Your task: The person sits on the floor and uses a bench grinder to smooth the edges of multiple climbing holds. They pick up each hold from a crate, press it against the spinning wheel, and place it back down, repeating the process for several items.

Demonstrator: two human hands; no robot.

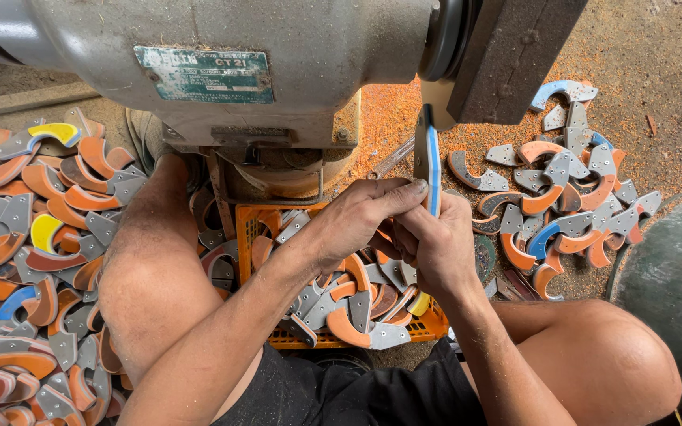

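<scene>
Both hands, left hand (357,221) and right hand (434,248), fingers (404,192) closed around blue-edged blade piece (431,170), just below grinder belt (507,55), above orange crate (250,229)

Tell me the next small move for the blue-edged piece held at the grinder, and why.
Probably ease the blue-edged grey curved piece up against the dark grinding wheel. Both the left hand and right hand pinch it upright just below the wheel, and orange dust lies beneath.
</scene>
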